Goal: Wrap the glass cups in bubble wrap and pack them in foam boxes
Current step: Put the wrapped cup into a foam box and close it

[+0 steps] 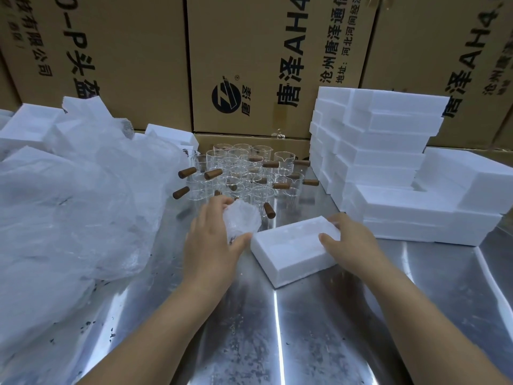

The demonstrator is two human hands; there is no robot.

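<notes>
L hand (211,243): fingers curled round wrapped cup (241,222), holding it just left of the foam box.
R hand (352,243): fingers spread over right end of foam box (294,247), gripping it; thumb on top face.
Foam box: closed, flat on steel counter (249,329), btwn both sets of fingers.
Bare glass cups (244,170): cluster w/ brown handles, just beyond L fingers.
Foam box stacks (388,151): beyond & right of R fingers.
Bubble wrap heap (72,207): left of L fingers.
Cartons (249,65): behind everything.
</notes>
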